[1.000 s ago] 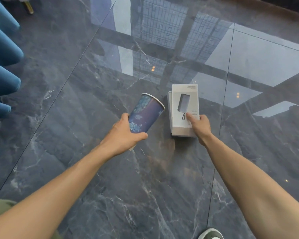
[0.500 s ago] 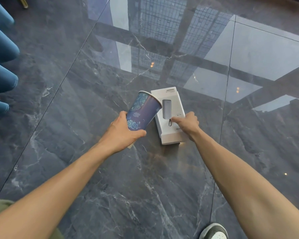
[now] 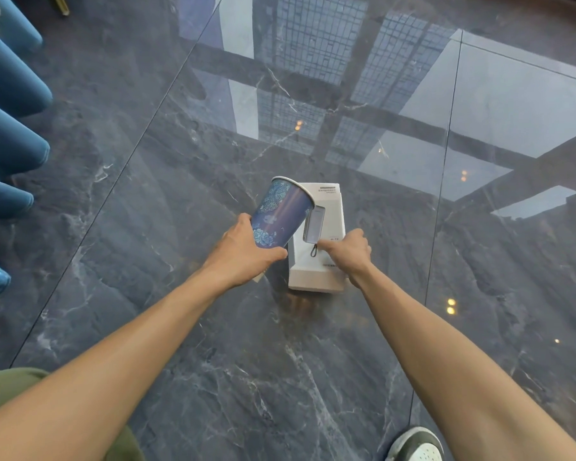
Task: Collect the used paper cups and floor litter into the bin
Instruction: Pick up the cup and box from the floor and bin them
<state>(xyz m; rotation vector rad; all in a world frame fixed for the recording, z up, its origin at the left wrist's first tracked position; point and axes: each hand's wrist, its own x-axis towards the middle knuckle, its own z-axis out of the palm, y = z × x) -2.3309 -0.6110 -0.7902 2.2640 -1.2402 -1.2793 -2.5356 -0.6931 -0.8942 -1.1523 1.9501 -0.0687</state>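
Note:
My left hand [image 3: 243, 254] grips a blue paper cup [image 3: 280, 214] with a floral print, tilted with its white rim pointing up and to the right. A white cardboard box [image 3: 320, 261] with a picture of a small device on its lid is held at its near right side by my right hand [image 3: 350, 252], thumb on top. The box looks raised slightly off the dark marble floor [image 3: 180, 161]. The cup's rim overlaps the box's left edge. No bin is in view.
Blue padded chair parts [image 3: 7, 144] line the left edge. The glossy floor reflects windows and ceiling lights. My shoe [image 3: 416, 445] shows at the bottom right, and green trouser fabric [image 3: 10, 387] at the bottom left.
My right hand has closed on the box and drawn it toward me and to the left, tipping it up. The cup in my left hand stayed beside it and now overlaps it.

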